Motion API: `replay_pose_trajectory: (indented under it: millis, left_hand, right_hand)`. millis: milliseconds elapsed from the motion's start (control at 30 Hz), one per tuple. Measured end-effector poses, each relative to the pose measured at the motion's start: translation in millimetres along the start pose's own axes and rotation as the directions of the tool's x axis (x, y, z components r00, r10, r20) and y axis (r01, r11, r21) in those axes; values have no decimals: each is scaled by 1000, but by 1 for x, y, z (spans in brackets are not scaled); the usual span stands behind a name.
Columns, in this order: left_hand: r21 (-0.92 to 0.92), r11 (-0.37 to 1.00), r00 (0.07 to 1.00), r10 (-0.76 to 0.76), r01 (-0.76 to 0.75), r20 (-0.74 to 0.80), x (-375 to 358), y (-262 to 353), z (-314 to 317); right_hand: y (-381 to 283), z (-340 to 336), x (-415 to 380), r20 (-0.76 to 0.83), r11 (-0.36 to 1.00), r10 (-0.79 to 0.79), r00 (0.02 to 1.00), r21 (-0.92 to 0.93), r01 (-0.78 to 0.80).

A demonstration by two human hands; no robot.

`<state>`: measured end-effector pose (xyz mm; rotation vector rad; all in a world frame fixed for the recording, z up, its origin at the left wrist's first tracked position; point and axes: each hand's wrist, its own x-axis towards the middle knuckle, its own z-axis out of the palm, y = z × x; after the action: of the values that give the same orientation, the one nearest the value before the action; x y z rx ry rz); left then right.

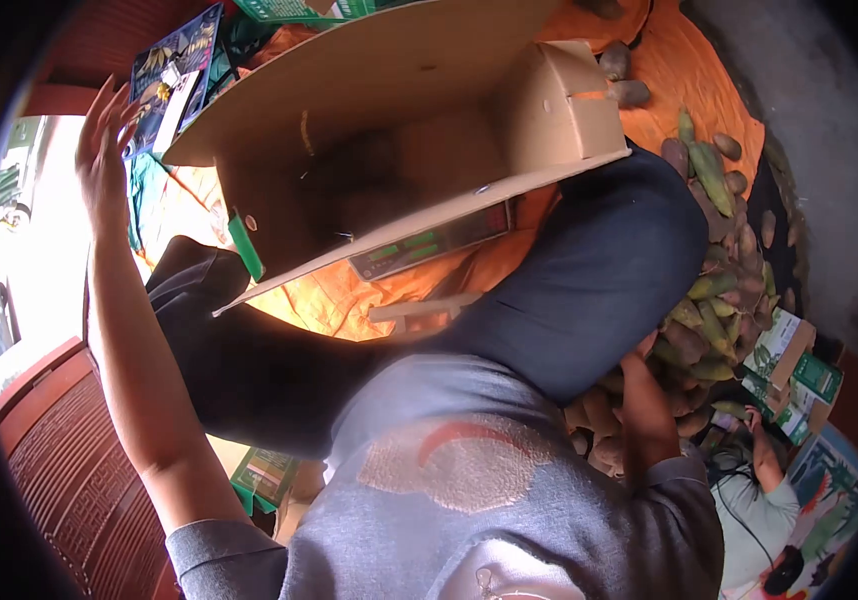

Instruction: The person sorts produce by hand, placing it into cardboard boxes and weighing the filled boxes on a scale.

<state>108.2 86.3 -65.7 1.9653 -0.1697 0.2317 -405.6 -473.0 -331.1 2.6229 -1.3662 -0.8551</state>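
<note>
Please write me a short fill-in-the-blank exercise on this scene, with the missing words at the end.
1. The raised hand is the person's ____ one.
2. The large open box is made of ____.
3. The lit panels on the digital scale glow ____.
4. The sheet between the box and the person's legs is mostly coloured ____.

Missing words: left; cardboard; green; orange.

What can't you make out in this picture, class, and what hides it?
In the head view:
Right hand: mostly hidden behind the right thigh, so its grip is unclear.
Digital scale: display digits too small to read.
Cardboard box: contents, if any, lost in shadow.
</note>
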Motion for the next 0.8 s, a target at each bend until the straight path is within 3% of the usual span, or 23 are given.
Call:
replay_pose_trajectory:
  millis: [100,133,167,200,233,267,300,400,433,467,500,567,633,667,700,733,767,800]
  left_hand:
    - [53,984,972,159,-170,174,5,23,11]
    - [29,978,952,196,-209,236,7,28,16]
    - [61,970,923,204,-236,326,7,33,21]
    - [88,960,887,207,-266,413,7,39,27]
    - [58,961,850,208,-269,483,3,45,37]
    - [98,962,837,167,-254,521,-4,53,45]
    - [159,937,828,184,-311,530,-11,60,52]
    - [309,876,811,142,-369,567,-22,79,68]
    - [296,804,772,286,-515,567,-22,75,71]
    - [391,814,793,132,-429,595,-23,73,72]
    - [415,805,793,109,-424,599,-24,76,71]
    - [433,795,794,96,-424,600,-25,76,69]
    - [423,797,800,121,-431,587,-26,69,69]
    - [420,791,798,137,-445,587,-26,69,68]
    - [417,785,795,152,-458,587,-26,71,67]
    - [415,780,793,166,-470,586,-25,71,65]
    - [387,795,791,180,-467,585,-24,69,65]
    - [358,810,789,194,-464,583,-23,66,65]
  right_hand:
    - [17,-81,3,-4,985,69,998,-160,-69]
    - [37,-99,15,-70,990,108,992,-82,-113]
    - [57,-111,23,-330,983,19,944,-167,-78]
    - [70,-148,29,-446,991,-74,892,-130,17]
    - [58,-206,19,-420,1000,0,908,-19,-9]
    - [78,-231,32,-585,982,-139,799,25,189]
    - [69,-275,27,-677,927,-178,714,128,352]
    - [-11,-402,-23,-754,755,-371,542,95,649]
    - [-44,-436,-46,-738,750,-476,478,-57,659]
    - [-76,-461,-64,-713,721,-557,425,-163,673]
    - [-116,-480,-86,-685,703,-603,408,-215,678]
    - [-185,-502,-117,-535,539,-777,332,-292,790]
    - [-242,-500,-126,-380,318,-911,163,-391,864]
    - [-267,-496,-127,-239,223,-963,129,-428,876]
    - [-292,-486,-123,-130,82,-991,33,-388,918]
    - [-316,-474,-116,18,20,-999,30,-399,917]
    - [-336,-456,-107,84,-69,-996,-37,-426,902]
    - [-355,-439,-101,206,-82,-978,16,-460,884]
